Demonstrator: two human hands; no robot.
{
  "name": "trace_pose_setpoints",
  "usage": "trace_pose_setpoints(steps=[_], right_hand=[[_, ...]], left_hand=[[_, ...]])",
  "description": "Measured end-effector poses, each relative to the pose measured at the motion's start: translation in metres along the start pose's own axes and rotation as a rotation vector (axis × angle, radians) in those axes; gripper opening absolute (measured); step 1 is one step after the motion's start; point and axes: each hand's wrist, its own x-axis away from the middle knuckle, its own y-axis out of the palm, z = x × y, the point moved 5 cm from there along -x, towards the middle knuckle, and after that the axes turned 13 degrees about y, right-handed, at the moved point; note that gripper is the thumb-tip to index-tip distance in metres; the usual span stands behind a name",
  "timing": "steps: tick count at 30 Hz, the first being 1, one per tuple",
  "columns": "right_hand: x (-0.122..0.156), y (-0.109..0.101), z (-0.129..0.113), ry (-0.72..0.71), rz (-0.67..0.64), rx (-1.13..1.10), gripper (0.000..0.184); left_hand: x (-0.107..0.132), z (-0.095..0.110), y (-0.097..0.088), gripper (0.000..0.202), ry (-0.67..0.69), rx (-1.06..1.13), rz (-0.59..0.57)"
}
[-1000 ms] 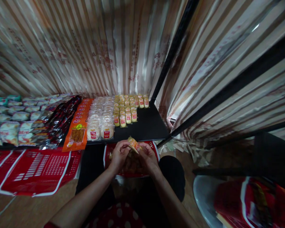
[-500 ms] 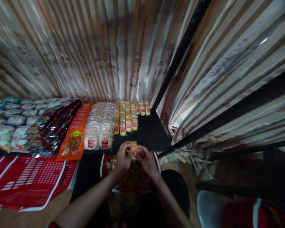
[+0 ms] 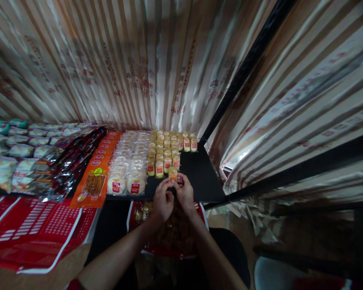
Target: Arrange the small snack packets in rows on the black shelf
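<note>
A small yellow snack packet (image 3: pixel 173 174) with a red label is pinched upright between the fingertips of both hands, just above the front part of the black shelf (image 3: pixel 196 181). My left hand (image 3: pixel 162 201) grips its lower left side, fingers curled. On its lower right side, the thumb and fingers of my right hand (image 3: pixel 184 194) close on it. Right behind it stand rows of matching yellow packets (image 3: pixel 159 167). Below my wrists is a red basket (image 3: pixel 129 217) with a white rim, holding more wrapped packets; my forearms hide part of it.
Left of the yellow packets are clear-wrapped round crackers (image 3: pixel 136 183), an orange snack bag (image 3: pixel 93 181), dark red packets (image 3: pixel 72 161) and white bags (image 3: pixel 21 151). A second red basket (image 3: pixel 45 229) is at lower left. Black poles (image 3: pixel 238 88) and a striped curtain (image 3: pixel 157 68) enclose the shelf.
Both hands have moved forward with the yellow packet, from the shelf's front edge to near the front row. The packet now stands more upright. The view has shifted slightly.
</note>
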Motion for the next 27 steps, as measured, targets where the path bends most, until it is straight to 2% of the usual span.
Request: trace_pose_setpoints(steps=[4,9,22,27], right_hand=[[-0.011,0.008,-0.005,-0.031,0.033,0.097,0.034],[-0.012,0.011,-0.01,-0.022,0.053,0.116,0.035],[-0.005,0.014,-0.012,-0.166,0.143,0.019,0.03],[0.0,0.016,-0.011,-0.215,0.19,0.077,0.019]], left_hand=[[-0.008,-0.007,0.002,0.04,-0.024,0.017,-0.02],[-0.014,-0.015,0.004,0.045,-0.049,0.019,-0.041],[-0.014,-0.022,0.005,0.046,-0.02,0.071,0.037],[-0.012,-0.03,0.005,0.047,-0.031,0.07,0.048]])
